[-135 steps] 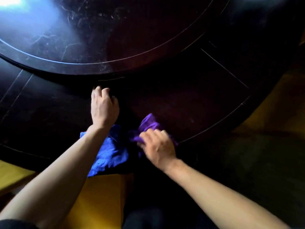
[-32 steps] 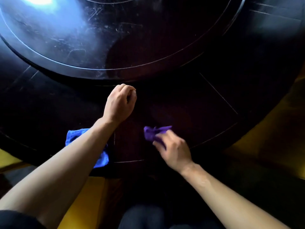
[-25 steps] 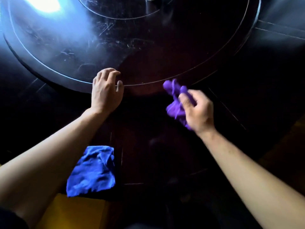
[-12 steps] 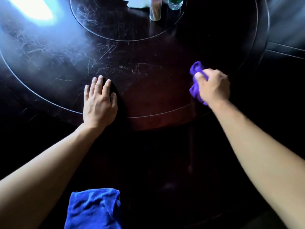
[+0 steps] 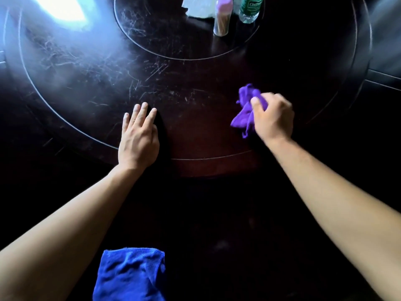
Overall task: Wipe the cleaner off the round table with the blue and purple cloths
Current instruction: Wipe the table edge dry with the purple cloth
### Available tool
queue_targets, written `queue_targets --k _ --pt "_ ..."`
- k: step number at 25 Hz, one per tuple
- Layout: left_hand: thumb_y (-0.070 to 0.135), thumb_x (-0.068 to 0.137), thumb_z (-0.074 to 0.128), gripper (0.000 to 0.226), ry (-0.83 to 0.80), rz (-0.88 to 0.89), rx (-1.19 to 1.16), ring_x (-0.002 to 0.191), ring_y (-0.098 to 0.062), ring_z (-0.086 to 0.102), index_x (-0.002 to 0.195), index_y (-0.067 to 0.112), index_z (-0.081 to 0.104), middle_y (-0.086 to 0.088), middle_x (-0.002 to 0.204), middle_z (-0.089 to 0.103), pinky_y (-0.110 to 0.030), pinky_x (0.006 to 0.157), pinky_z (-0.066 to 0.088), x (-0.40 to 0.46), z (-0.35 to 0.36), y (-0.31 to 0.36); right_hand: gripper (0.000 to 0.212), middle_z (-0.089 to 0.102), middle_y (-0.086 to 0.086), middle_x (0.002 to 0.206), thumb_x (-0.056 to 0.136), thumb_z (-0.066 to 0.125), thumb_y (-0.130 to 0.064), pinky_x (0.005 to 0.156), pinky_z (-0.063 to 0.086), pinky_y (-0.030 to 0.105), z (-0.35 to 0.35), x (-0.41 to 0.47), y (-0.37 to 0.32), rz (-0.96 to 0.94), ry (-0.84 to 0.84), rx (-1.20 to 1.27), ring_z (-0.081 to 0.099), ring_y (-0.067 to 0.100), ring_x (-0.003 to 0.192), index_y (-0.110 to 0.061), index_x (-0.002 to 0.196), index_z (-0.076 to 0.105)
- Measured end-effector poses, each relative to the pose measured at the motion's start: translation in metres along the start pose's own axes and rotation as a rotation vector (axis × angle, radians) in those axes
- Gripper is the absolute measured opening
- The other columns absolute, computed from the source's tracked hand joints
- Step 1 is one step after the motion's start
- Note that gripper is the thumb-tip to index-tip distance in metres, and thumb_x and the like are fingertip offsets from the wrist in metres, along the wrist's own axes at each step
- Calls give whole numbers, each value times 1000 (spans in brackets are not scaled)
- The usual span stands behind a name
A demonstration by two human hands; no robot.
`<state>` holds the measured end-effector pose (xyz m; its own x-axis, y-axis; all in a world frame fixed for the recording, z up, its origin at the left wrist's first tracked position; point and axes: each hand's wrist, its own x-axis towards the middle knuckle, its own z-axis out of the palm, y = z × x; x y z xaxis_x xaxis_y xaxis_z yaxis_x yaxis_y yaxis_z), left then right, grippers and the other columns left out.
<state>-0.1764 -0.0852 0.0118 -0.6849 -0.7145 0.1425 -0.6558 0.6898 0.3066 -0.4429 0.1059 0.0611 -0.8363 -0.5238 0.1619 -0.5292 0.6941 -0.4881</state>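
Clutching the bunched purple cloth (image 5: 246, 111), the right hand (image 5: 272, 118) has its fingers curled tight round the fabric, thumb on top; loose folds spill out to the left and a thin tail hangs toward the near side. Hand and cloth are slightly blurred, low over the raised disc (image 5: 195, 88), at its right part; whether the cloth touches the surface cannot be told.

Left of it, well apart, the left hand (image 5: 138, 140) lies palm down on the disc with fingers straight and close together, holding nothing, its wrist at the disc's near rim. Both forearms reach in from the near edge.

The blue cloth (image 5: 130, 276) lies crumpled on the outer ring of the table (image 5: 217, 213), at the near edge between the forearms, closer to the left one, and touched by neither hand.

The dark disc shows many fine pale scratches and a hazy sheen toward the far left, under a bright glare (image 5: 63, 9). A thin inlaid line circles near its rim, and a smaller circle is marked at its far middle. Inside that circle stand a pink-capped container (image 5: 222, 18), a green-labelled bottle (image 5: 249, 8) just right of it, and something white (image 5: 197, 7) to the left.
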Motion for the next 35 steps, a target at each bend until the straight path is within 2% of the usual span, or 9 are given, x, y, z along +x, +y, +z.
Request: queue_targets --k 4,12,14,18,24,27,30,33,35 --pt "18 99 34 54 -3 -1 -2 155 -28 19 152 11 42 -14 164 30 -51 127 11 -3 0 4 41 68 19 111 98 47 -42 83 48 41 23 40 -34 140 -95 -81 64 40 102 -8 105 68" --pt "6 97 39 51 16 19 -44 153 -31 25 148 7 48 -16 161 36 -52 126 16 0 -4 -13 24 68 -4 92 89 69 -41 74 52 32 25 -81 -99 -875 -873 209 66 18 86 -27 107 76" --pt "6 98 39 50 15 19 -56 153 -31 26 148 7 49 -16 161 36 -52 126 15 1 -4 -15 23 67 -3 88 89 67 -40 72 55 34 33 -59 -92 -795 -684 244 66 18 82 -26 104 76" --pt "5 97 40 51 9 4 -90 153 -30 26 147 7 49 -16 161 36 -50 127 14 2 -5 -14 28 67 4 96 93 60 -45 77 54 39 53 -23 -103 -253 -290 128 67 31 91 -27 109 74" --pt "7 99 39 48 28 -5 -87 152 -30 28 146 8 51 -15 160 38 -49 126 16 0 -7 -21 24 60 -6 86 91 66 -40 69 50 27 35 -102 -93 -914 -798 296 62 13 77 -28 110 75" --pt "7 98 38 50 22 -12 -89 153 -28 26 147 10 50 -13 161 37 -48 127 14 2 -6 -17 23 69 1 88 89 73 -26 73 53 29 16 -72 -52 -568 -423 460 64 13 77 -15 109 76" --pt "9 97 36 52 17 -25 -79 154 -27 25 147 10 50 -13 161 37 -47 127 14 1 -8 -15 34 74 16 98 90 64 -38 82 52 38 -2 -14 9 -41 29 142 69 33 90 -11 108 75" --pt "9 97 35 52 18 -19 -78 154 -27 25 147 9 50 -13 161 36 -48 127 13 0 -10 -13 47 71 20 100 90 48 -48 83 49 40 -15 -4 46 216 51 -51 65 40 95 -12 111 70" --pt "9 95 34 54 8 -17 -72 154 -27 24 147 9 49 -13 162 35 -48 127 13 0 -10 -11 37 70 20 100 95 53 -40 81 49 41 -11 -37 34 163 45 -43 64 41 94 -13 113 70"
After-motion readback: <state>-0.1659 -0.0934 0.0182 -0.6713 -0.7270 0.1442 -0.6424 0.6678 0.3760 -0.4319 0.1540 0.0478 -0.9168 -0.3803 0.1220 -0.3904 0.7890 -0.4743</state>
